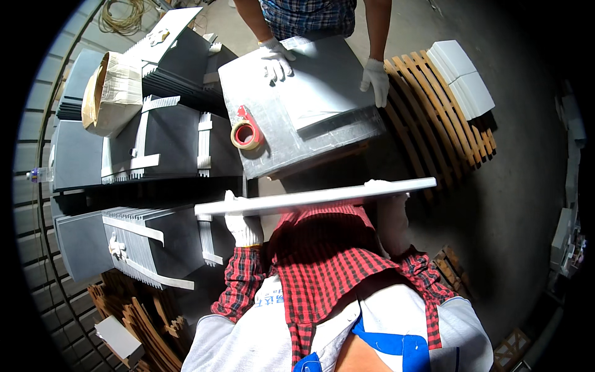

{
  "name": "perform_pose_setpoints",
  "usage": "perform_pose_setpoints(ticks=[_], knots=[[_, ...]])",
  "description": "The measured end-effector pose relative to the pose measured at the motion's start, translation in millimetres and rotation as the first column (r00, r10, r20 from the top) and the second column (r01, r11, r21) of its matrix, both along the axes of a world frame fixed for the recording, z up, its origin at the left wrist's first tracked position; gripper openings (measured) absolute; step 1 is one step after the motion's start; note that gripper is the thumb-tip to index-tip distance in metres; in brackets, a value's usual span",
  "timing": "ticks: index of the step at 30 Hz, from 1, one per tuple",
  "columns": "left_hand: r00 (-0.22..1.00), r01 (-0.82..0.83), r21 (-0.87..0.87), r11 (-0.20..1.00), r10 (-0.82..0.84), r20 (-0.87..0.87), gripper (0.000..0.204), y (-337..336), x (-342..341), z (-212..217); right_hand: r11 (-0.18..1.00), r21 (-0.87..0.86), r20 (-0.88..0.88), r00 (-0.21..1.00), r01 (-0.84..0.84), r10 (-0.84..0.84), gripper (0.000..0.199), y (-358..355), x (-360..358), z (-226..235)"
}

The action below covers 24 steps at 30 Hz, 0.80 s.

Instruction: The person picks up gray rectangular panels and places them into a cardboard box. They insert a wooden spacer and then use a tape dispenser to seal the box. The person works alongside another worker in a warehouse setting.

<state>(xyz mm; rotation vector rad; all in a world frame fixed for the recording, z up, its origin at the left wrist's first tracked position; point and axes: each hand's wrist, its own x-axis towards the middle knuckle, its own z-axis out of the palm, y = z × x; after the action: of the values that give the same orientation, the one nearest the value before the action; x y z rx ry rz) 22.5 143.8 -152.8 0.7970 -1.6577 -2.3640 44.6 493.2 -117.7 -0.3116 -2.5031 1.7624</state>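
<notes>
A flat white panel [316, 196], seen nearly edge-on, spans the space in front of my body, its right end slightly higher in view. Gripping it near its left end is my left hand [243, 226], in a white glove with the fingertips over the upper edge. Toward the other end, my right hand [393, 217], also gloved, holds the panel from behind and below. Beyond it stands a grey-topped stack [273, 152] bearing a pale sheet [328, 87]. A red tape dispenser [246, 134] with a tan roll lies on the stack's left side.
Across the stack, a co-worker's gloved hands [375, 82] rest on the sheet and its edge. Bundled dark slabs [176, 139] with white strips and an open paper bag [114, 93] line the left. Right are a wooden pallet [427, 111] and white blocks [462, 80].
</notes>
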Motion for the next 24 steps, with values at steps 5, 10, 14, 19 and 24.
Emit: perform_pose_setpoints(ticks=[5,10,14,19,24], knots=[[0.999,-0.019,0.333,0.943,0.035,-0.041,0.048,8.4,-99.0,64.3,0.982,0.182,-0.234,0.967,-0.058,0.101,0.032,-11.9,-73.8,66.2],[0.977,0.058,0.303,0.951,0.008,-0.211,0.036,-6.1,-179.3,59.4,0.91,-0.415,-0.077,0.996,0.001,-0.037,0.033,-1.1,-154.3,53.3],[0.961,0.109,0.307,0.945,-0.022,-0.274,0.039,8.6,-234.4,44.4,0.72,-0.686,0.038,0.993,0.106,-0.11,0.034,21.9,-194.0,43.4],[0.953,0.038,0.329,0.944,0.065,-0.297,0.046,47.2,-264.7,17.1,0.584,-0.797,0.129,0.988,0.155,-0.085,0.035,45.0,-234.4,14.0],[0.996,0.084,0.749,0.658,-0.07,-0.05,0.051,74.7,-271.0,-3.6,0.561,-0.799,0.236,0.971,0.218,-0.04,0.037,69.2,-253.1,-14.5]])
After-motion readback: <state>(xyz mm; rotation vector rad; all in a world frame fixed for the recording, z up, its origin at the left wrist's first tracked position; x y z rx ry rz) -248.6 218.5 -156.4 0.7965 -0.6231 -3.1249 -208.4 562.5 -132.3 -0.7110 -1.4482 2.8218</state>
